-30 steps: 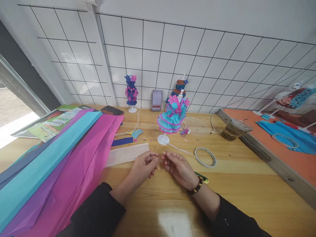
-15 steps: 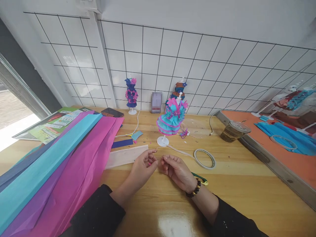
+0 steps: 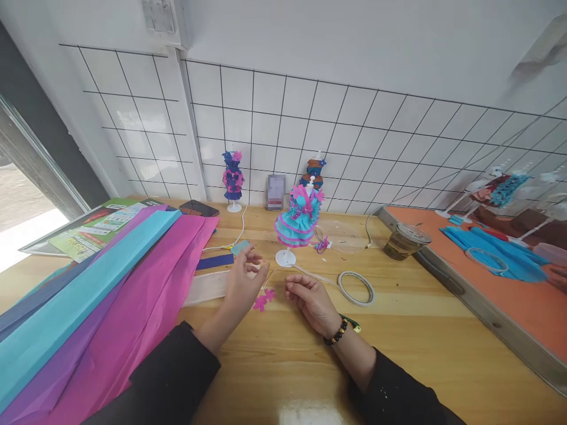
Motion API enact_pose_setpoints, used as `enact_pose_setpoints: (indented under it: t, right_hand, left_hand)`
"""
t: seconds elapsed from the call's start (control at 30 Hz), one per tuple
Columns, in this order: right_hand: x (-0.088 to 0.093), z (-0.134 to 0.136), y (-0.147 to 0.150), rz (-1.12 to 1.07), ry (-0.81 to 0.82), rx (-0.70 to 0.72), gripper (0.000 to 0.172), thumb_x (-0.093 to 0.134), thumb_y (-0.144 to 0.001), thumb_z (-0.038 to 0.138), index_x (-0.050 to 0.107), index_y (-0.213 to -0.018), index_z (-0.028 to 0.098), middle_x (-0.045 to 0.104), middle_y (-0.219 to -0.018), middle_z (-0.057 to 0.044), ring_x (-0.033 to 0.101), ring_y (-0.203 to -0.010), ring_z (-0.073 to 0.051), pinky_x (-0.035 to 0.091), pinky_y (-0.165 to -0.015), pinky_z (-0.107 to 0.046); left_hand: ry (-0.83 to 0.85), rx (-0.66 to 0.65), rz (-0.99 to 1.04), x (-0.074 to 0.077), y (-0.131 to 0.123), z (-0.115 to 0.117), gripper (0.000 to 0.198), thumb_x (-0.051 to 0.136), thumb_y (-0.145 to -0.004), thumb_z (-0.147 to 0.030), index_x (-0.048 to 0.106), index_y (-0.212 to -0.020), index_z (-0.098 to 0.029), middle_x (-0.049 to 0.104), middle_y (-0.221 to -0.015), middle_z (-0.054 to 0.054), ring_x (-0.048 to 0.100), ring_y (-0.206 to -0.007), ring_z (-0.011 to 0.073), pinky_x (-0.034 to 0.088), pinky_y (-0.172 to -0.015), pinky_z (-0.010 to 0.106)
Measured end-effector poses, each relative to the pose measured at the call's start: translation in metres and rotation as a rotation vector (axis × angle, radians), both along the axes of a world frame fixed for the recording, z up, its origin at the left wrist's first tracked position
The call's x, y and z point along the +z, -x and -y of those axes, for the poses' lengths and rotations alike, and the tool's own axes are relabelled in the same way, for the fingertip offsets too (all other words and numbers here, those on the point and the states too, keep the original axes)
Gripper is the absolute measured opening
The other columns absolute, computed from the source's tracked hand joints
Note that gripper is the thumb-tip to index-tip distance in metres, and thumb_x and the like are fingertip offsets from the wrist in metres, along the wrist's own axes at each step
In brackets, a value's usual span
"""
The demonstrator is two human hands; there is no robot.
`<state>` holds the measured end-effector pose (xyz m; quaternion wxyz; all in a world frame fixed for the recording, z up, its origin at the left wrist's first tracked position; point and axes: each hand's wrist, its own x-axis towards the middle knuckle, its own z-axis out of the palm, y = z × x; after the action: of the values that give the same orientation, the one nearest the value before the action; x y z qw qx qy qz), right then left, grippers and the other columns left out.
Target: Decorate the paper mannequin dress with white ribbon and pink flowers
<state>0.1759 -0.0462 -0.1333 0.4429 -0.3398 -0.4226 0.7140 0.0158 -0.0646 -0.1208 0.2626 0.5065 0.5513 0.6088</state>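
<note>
My left hand [image 3: 244, 278] is raised over the table with its fingers loosely apart, and I see nothing held in it. Just right of it lie two pink paper flowers [image 3: 264, 299]. A thin pale strand [image 3: 275, 270] runs near the fingertips of both hands. My right hand [image 3: 312, 300], with a beaded bracelet at the wrist, has thumb and forefinger pinched; whatever is between them is too small to make out. Beyond the hands stands a small dress form [image 3: 297, 218] in a turquoise and pink paper dress, on a white round base [image 3: 286, 258].
A tape roll [image 3: 355, 288] lies right of my hands, with green-handled scissors or a cutter [image 3: 351, 322] partly behind my wrist. Coloured paper sheets [image 3: 133, 283] cover the left. A lidded cup [image 3: 405, 241] stands by the orange tray [image 3: 447, 260]. A phone-like card [image 3: 275, 192] leans on the wall.
My left hand has moved left and away from my right hand, its fingers opening. The pink flowers, mostly hidden before, now show on the table. My view has shifted slightly.
</note>
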Motion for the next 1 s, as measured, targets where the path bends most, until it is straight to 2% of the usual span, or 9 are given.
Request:
enact_pose_setpoints:
  t: [0.1, 0.2, 0.3, 0.43, 0.57, 0.7, 0.83, 1.0]
  right_hand:
    - [-0.002, -0.003, -0.002, 0.002, -0.011, -0.001, 0.023, 0.079, -0.055, 0.028, 0.068, -0.073, 0.017, 0.064, -0.064, 0.001, 0.055, -0.056, -0.01, 0.042, -0.06, -0.025]
    - [-0.003, -0.005, -0.004, 0.015, -0.023, -0.005, 0.023, 0.078, -0.056, 0.03, 0.068, -0.072, 0.017, 0.063, -0.062, 0.001, 0.055, -0.056, -0.01, 0.043, -0.06, -0.025]
    - [-0.002, -0.007, -0.005, 0.028, -0.066, 0.002, 0.023, 0.076, -0.059, 0.033, 0.067, -0.071, 0.016, 0.062, -0.063, 0.001, 0.054, -0.055, -0.009, 0.042, -0.06, -0.024]
    - [0.0, -0.008, -0.005, 0.08, -0.144, -0.002, 0.024, 0.073, -0.064, 0.038, 0.066, -0.068, 0.016, 0.059, -0.06, 0.002, 0.049, -0.053, -0.008, 0.038, -0.057, -0.022]
    - [0.002, -0.008, -0.004, 0.145, -0.194, 0.001, 0.027, 0.071, -0.065, 0.043, 0.064, -0.066, 0.016, 0.057, -0.057, 0.002, 0.046, -0.052, -0.008, 0.036, -0.056, -0.023]
    - [0.003, -0.008, -0.003, 0.192, -0.22, -0.006, 0.028, 0.07, -0.066, 0.044, 0.064, -0.067, 0.017, 0.057, -0.056, 0.002, 0.047, -0.051, -0.009, 0.036, -0.055, -0.023]
    - [0.008, -0.005, -0.003, 0.195, -0.235, -0.043, 0.026, 0.07, -0.066, 0.043, 0.064, -0.067, 0.018, 0.056, -0.055, 0.002, 0.048, -0.051, -0.009, 0.037, -0.055, -0.024]
    - [0.016, -0.005, -0.004, 0.191, -0.267, -0.163, 0.021, 0.072, -0.064, 0.039, 0.066, -0.067, 0.02, 0.059, -0.058, 0.001, 0.051, -0.055, -0.012, 0.041, -0.058, -0.027]
  left_hand:
    - [-0.134, 0.075, -0.176, 0.016, -0.006, -0.015, 0.057, 0.062, -0.072, -0.029, 0.039, -0.124, -0.021, 0.054, -0.105, 0.007, 0.053, -0.1, 0.0189, 0.041, -0.087, 0.036]
    - [-0.22, 0.094, -0.262, 0.036, -0.016, -0.036, 0.074, 0.066, -0.07, -0.032, 0.028, -0.133, -0.022, 0.051, -0.116, 0.01, 0.046, -0.112, 0.022, 0.034, -0.096, 0.041]
    - [-0.296, 0.095, -0.255, 0.054, -0.026, -0.059, 0.089, 0.069, -0.067, -0.034, 0.016, -0.138, -0.023, 0.046, -0.124, 0.013, 0.041, -0.119, 0.024, 0.03, -0.099, 0.043]
    - [-0.34, 0.013, -0.207, 0.068, -0.035, -0.083, 0.103, 0.072, -0.065, -0.034, 0.003, -0.14, -0.024, 0.035, -0.136, 0.016, 0.032, -0.127, 0.0263, 0.029, -0.101, 0.044]
    - [-0.389, -0.111, -0.149, 0.075, -0.037, -0.093, 0.108, 0.072, -0.065, -0.033, -0.005, -0.14, -0.027, 0.021, -0.143, 0.018, 0.032, -0.128, 0.0276, 0.03, -0.101, 0.044]
    - [-0.385, -0.204, -0.101, 0.078, -0.034, -0.097, 0.105, 0.07, -0.068, -0.035, -0.007, -0.139, -0.03, 0.018, -0.144, 0.018, 0.041, -0.122, 0.0265, 0.036, -0.097, 0.043]
    - [-0.357, -0.221, -0.099, 0.077, -0.032, -0.102, 0.108, 0.072, -0.065, -0.035, -0.007, -0.139, -0.032, 0.017, -0.144, 0.017, 0.045, -0.117, 0.0259, 0.039, -0.095, 0.042]
    - [-0.309, -0.203, -0.146, 0.077, -0.032, -0.105, 0.111, 0.073, -0.063, -0.031, -0.007, -0.14, -0.032, 0.018, -0.145, 0.014, 0.049, -0.108, 0.0234, 0.042, -0.091, 0.04]
